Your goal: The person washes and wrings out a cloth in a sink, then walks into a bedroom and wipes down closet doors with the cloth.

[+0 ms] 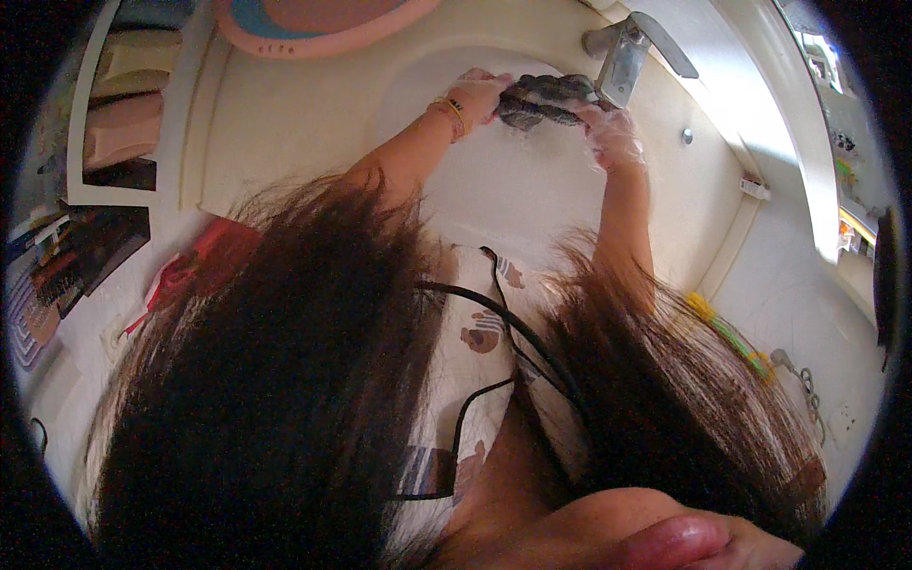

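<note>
A dark grey, wet-looking cloth [545, 100] is bunched between my two hands over a white washbasin [513, 192]. My left hand [479, 92], in a thin clear plastic glove, grips its left end; a yellow band circles that wrist. On the cloth's right end, my right hand [613, 132] is closed, in a loose clear plastic glove. Just above the right hand stands a metal single-lever faucet [623, 71], its spout close to the cloth. Whether water runs from it, I cannot tell.
A pink and blue plastic basin [299, 46] sits beyond the sink at upper left. Shelves with packs [128, 128] stand at far left, a red item [224, 249] below them. A mirror cabinet edge [805, 128] runs along the right. Long hair and a black cable hang before me.
</note>
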`<state>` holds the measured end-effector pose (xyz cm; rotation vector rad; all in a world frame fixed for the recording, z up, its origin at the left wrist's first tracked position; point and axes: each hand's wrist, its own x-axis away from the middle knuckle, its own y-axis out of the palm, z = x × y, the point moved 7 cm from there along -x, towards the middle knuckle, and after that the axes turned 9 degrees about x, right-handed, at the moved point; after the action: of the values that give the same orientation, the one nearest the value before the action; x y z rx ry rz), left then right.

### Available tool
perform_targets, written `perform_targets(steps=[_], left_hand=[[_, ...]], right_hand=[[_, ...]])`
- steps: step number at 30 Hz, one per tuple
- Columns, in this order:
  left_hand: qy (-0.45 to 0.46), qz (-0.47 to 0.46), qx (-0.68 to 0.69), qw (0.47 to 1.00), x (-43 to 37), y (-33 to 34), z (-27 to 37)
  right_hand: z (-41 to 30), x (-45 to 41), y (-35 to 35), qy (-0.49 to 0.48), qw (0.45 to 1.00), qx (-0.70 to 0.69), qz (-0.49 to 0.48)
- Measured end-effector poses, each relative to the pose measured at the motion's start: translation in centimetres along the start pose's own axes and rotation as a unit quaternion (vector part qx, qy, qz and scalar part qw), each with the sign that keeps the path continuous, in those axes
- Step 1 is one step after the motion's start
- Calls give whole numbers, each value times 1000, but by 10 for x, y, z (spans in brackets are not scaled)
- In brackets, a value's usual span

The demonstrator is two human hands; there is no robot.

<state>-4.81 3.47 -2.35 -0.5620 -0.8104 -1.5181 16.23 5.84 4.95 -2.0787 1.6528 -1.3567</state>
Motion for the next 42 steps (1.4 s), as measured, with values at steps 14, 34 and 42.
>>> perform_targets(steps=[14, 34, 42], left_hand=[[113, 2, -109, 988, -10, -13, -13], [119, -42, -146, 981, 5, 11, 6], [478, -141, -221, 838, 30, 72, 65]], right_hand=[[23, -12, 5, -39, 998, -41, 34], [-29, 17, -8, -28, 996, 5, 87], [-23, 8, 7, -74, 975, -208, -22]])
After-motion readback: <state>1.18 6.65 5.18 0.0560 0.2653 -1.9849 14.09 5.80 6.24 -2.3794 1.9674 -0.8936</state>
